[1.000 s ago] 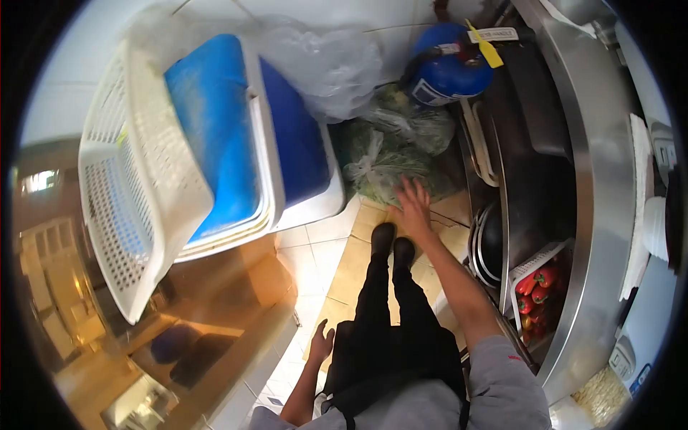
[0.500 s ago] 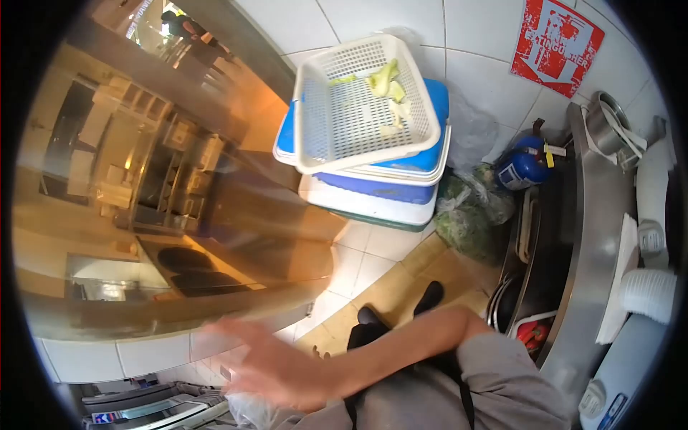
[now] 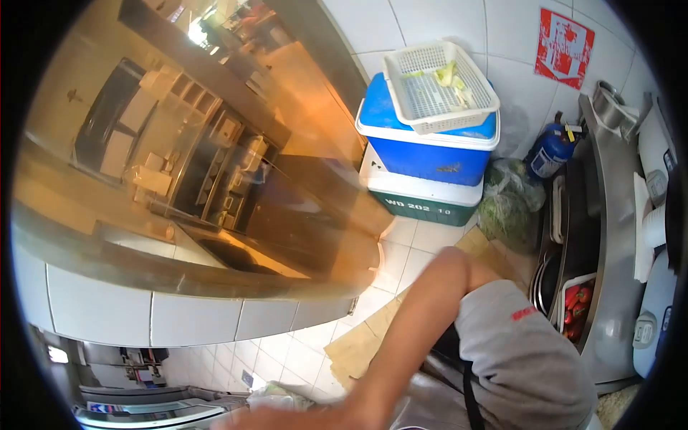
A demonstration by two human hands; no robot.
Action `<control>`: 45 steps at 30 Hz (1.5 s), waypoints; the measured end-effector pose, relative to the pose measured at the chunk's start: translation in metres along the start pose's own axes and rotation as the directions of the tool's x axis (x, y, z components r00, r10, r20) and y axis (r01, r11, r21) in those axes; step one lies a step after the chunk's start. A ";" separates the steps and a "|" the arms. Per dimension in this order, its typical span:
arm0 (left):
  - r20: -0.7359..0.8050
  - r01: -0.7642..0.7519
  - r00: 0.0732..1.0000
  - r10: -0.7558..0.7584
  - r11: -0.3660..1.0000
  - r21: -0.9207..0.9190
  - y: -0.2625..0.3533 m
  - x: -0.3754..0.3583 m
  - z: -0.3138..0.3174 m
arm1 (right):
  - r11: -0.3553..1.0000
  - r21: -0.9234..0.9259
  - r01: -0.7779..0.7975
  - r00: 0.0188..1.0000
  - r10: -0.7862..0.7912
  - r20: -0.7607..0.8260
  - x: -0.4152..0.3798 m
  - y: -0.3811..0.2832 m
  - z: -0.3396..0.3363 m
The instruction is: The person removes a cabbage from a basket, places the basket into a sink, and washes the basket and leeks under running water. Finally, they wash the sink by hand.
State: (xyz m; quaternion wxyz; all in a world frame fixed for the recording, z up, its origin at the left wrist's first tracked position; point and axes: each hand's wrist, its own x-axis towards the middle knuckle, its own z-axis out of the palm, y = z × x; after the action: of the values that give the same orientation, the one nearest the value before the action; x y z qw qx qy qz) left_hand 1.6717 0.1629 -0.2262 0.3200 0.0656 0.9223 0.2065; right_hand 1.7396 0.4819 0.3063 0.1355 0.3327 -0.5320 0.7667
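Note:
My right hand (image 3: pixel 301 420) is low at the bottom edge, blurred and partly cut off, at the end of a bare forearm crossing in front of my body. Its fingers do not show clearly. Just above it in the picture is a clear plastic bag (image 3: pixel 276 395). My left hand is out of sight. Farther off, a white perforated basket (image 3: pixel 401 93) with pale green vegetable pieces (image 3: pixel 447 76) rests on a blue cooler box (image 3: pixel 423 154). That cooler is stacked on a green one with a white lid (image 3: pixel 421 204).
Bagged greens (image 3: pixel 507 215) lie on the floor beside the coolers, near a blue extinguisher (image 3: pixel 550 152). Along the right runs a steel counter (image 3: pixel 613 236), with red peppers (image 3: pixel 575 308) in a tray below. A glass-fronted partition (image 3: pixel 215 276) stands on the left.
The view has swung, shifting the coolers and basket right and farther off. My right hand has dropped from lower left to the bottom edge; the feet no longer show.

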 end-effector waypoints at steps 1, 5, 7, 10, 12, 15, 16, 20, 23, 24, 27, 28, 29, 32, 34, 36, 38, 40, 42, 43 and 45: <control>-0.015 0.014 1.000 -0.014 1.000 -0.010 -0.008 0.004 0.003 | 0.924 -0.312 0.221 0.938 -0.289 -0.191 -0.002 0.042 -0.021; -0.069 0.005 0.998 -0.010 0.997 -0.074 -0.009 0.033 0.025 | 0.262 -0.913 -0.314 0.918 -0.160 -0.362 -0.058 0.084 -0.201; -0.113 -0.040 0.993 0.022 0.987 -0.158 0.007 0.055 0.040 | -0.285 -0.633 -0.720 0.692 -0.222 -0.687 -0.119 0.078 -0.299; 0.017 -0.079 0.995 0.099 0.880 -0.468 0.134 0.047 0.005 | -0.690 -0.268 -0.672 0.621 -0.327 -0.713 -0.195 0.027 -0.394; 0.012 -0.215 0.963 0.271 0.792 -0.571 0.221 0.058 0.001 | -0.557 -0.312 -0.770 0.469 -0.162 -0.868 -0.225 0.015 -0.426; 0.115 -0.313 0.825 0.553 0.616 -0.723 0.387 0.036 -0.019 | -0.534 -0.515 -0.670 0.643 -0.070 -0.763 -0.223 0.014 -0.405; 0.209 -0.255 0.784 0.584 0.611 -0.750 0.437 0.027 -0.023 | -0.440 -0.592 -0.675 0.661 -0.004 -0.751 -0.215 0.007 -0.396; 0.429 0.050 0.663 0.614 0.536 -0.843 0.589 0.006 -0.006 | -0.249 -0.560 -0.790 0.583 -0.026 -0.812 -0.200 -0.026 -0.443; 0.488 0.269 0.716 0.499 0.449 -0.852 0.662 -0.006 0.009 | -0.585 -0.449 -0.676 0.594 -0.070 -0.802 -0.227 -0.029 -0.514; 0.521 0.375 0.747 0.413 0.386 -0.843 0.678 -0.006 0.014 | -0.741 -0.333 -0.583 0.592 -0.106 -0.799 -0.240 -0.026 -0.536; 0.390 0.274 0.721 0.573 0.281 -0.920 0.693 0.007 0.031 | -0.694 -0.367 -0.619 0.396 0.128 -0.909 -0.258 -0.032 -0.586; 0.392 0.280 0.728 0.563 0.278 -0.919 0.687 0.017 0.037 | -0.599 -0.401 -0.694 0.293 0.274 -0.916 -0.255 -0.033 -0.591; 0.371 0.284 0.726 0.579 0.239 -0.929 0.677 0.028 0.042 | -0.603 -0.406 -0.687 0.287 0.289 -0.914 -0.254 -0.034 -0.593; 0.355 0.223 0.769 0.532 0.298 -0.928 0.629 0.035 0.029 | -0.456 -0.424 -0.782 0.394 0.166 -0.904 -0.208 -0.051 -0.558; 0.322 0.172 0.795 0.514 0.318 -0.932 0.585 0.038 0.009 | -0.322 -0.574 -0.753 0.519 0.246 -0.819 -0.187 -0.040 -0.541; 0.290 0.195 0.853 0.433 0.250 -0.948 0.542 0.035 -0.013 | -0.233 -0.672 -0.703 0.530 0.459 -0.713 -0.171 -0.012 -0.514; 0.217 0.141 0.909 0.355 0.228 -0.963 0.503 0.016 -0.038 | -0.087 -0.756 -0.648 0.518 0.677 -0.522 -0.164 0.029 -0.484; 0.182 0.124 0.958 0.221 0.254 -0.959 0.448 0.008 -0.049 | -0.052 -0.808 -0.586 0.509 0.753 -0.417 -0.167 0.083 -0.437; 0.170 0.127 0.977 0.125 0.299 -0.946 0.396 -0.007 -0.060 | -0.064 -0.872 -0.485 0.515 0.785 -0.344 -0.168 0.133 -0.372; 0.098 0.066 0.992 0.085 0.318 -0.946 0.369 -0.014 -0.060 | -0.075 -0.899 -0.432 0.516 0.797 -0.315 -0.167 0.156 -0.338; 0.064 0.064 0.998 -0.010 0.333 -0.941 0.333 -0.036 -0.069 | -0.111 -0.973 -0.203 0.517 0.832 -0.203 -0.180 0.213 -0.274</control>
State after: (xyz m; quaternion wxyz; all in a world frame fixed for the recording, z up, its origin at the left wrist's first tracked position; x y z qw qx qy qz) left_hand 1.6537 0.4318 -0.0156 0.3252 -0.1471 0.6277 0.6918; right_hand 1.6537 0.6721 -0.0243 -0.1697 0.0936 -0.9741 0.1167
